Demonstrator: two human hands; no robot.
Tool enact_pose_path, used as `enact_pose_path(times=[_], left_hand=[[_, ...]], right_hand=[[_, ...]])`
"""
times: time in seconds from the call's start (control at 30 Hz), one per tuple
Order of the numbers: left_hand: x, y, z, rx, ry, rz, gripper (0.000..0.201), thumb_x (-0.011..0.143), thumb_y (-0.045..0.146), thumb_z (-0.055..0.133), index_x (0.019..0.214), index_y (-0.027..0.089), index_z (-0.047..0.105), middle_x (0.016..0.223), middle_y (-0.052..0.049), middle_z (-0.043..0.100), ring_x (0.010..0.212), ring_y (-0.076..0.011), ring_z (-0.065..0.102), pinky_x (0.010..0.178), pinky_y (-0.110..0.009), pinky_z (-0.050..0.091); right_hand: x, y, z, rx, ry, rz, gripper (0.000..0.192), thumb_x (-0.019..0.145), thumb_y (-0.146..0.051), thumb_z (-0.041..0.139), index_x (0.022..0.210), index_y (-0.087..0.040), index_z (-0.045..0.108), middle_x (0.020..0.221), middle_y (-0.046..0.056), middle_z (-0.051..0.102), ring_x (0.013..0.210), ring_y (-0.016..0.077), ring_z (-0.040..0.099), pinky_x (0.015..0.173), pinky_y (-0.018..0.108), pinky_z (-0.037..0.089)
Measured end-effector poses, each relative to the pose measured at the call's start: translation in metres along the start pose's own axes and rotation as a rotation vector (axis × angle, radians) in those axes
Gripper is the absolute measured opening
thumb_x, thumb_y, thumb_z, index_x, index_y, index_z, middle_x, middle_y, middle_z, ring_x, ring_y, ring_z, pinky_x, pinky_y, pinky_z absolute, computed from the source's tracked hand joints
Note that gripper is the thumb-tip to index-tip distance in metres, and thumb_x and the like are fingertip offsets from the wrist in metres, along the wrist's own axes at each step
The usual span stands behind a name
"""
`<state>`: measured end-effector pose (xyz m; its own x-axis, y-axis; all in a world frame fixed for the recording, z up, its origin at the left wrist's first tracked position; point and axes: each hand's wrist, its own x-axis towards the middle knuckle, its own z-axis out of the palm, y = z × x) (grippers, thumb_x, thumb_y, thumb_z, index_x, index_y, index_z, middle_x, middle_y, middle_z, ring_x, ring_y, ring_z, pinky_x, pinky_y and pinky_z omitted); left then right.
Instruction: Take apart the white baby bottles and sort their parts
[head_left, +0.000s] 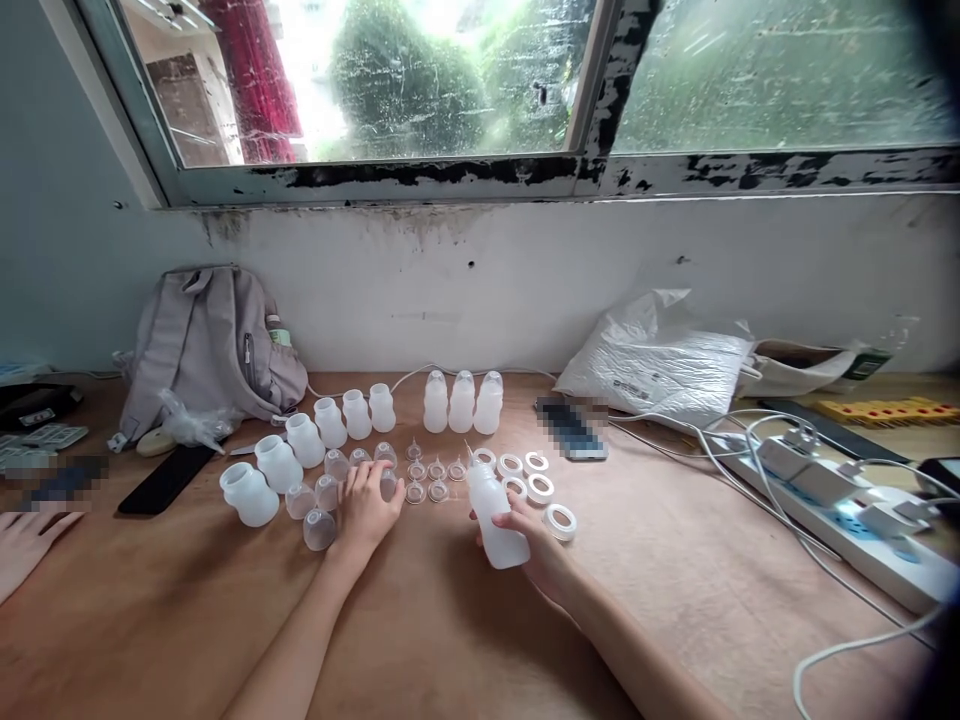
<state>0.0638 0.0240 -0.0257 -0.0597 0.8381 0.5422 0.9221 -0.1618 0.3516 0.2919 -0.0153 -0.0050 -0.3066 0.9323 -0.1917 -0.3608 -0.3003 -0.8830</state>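
Observation:
My right hand (525, 530) is wrapped round a white baby bottle (497, 520), lifted and tilted with its top leaning left. A clear teat with a thin tip stands on the bottle's neck. My left hand (367, 505) reaches palm down among the clear domed bottle caps (320, 530). Its thumb and fingers close round one clear cap (388, 484), partly hidden by them. Between the hands lie several clear teats (437, 491). White screw rings (560, 522) lie beside and behind my right hand.
Open white bottles (249, 495) curve along the left, and three capped bottles (463, 402) stand at the back. A backpack (214, 340), black phone (169, 480), another phone (574, 430), silver bag (660, 355) and power strip (847, 515) with cables surround them. Another person's hand (34, 545) rests far left.

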Motion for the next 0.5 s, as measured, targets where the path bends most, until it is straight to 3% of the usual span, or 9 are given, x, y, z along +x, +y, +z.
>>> enact_pose_path(times=[0.17,0.33,0.4,0.5], left_hand=[[-0.001,0.005,-0.005,-0.187,-0.075,-0.008,0.022,0.075,0.029,0.047,0.093,0.020,0.057,0.089,-0.006,0.058,0.081,-0.0210,0.053,0.074,-0.032,0.042],[0.000,0.013,-0.016,-0.613,0.081,-0.255,0.030,0.084,0.040,0.033,0.086,0.019,0.053,0.074,-0.002,0.055,0.060,-0.0133,0.049,0.054,-0.023,0.039],[0.000,0.015,-0.018,-0.721,0.089,-0.337,0.032,0.085,0.041,0.029,0.078,0.019,0.051,0.062,0.001,0.049,0.053,-0.0118,0.045,0.048,-0.021,0.035],[-0.003,0.019,-0.017,-0.748,0.033,-0.354,0.032,0.085,0.041,0.029,0.067,0.020,0.044,0.052,0.005,0.040,0.046,-0.0104,0.039,0.047,-0.021,0.032]], right_hand=[[0.000,-0.005,0.005,-0.067,0.014,-0.032,0.038,0.068,-0.034,0.060,0.104,-0.022,0.056,0.089,0.005,0.060,0.067,0.0166,0.054,0.047,0.023,0.040],[0.002,-0.004,0.000,-0.148,0.102,-0.106,0.036,0.064,-0.030,0.066,0.098,-0.021,0.058,0.088,0.002,0.057,0.069,0.0158,0.052,0.047,0.022,0.040],[0.001,-0.003,-0.001,-0.215,0.089,-0.110,0.030,0.065,-0.030,0.065,0.093,-0.021,0.060,0.082,0.001,0.058,0.066,0.0146,0.052,0.046,0.021,0.039],[0.000,-0.003,0.001,-0.301,0.058,-0.097,0.026,0.066,-0.032,0.064,0.090,-0.021,0.062,0.079,0.001,0.060,0.063,0.0142,0.052,0.045,0.021,0.037]])
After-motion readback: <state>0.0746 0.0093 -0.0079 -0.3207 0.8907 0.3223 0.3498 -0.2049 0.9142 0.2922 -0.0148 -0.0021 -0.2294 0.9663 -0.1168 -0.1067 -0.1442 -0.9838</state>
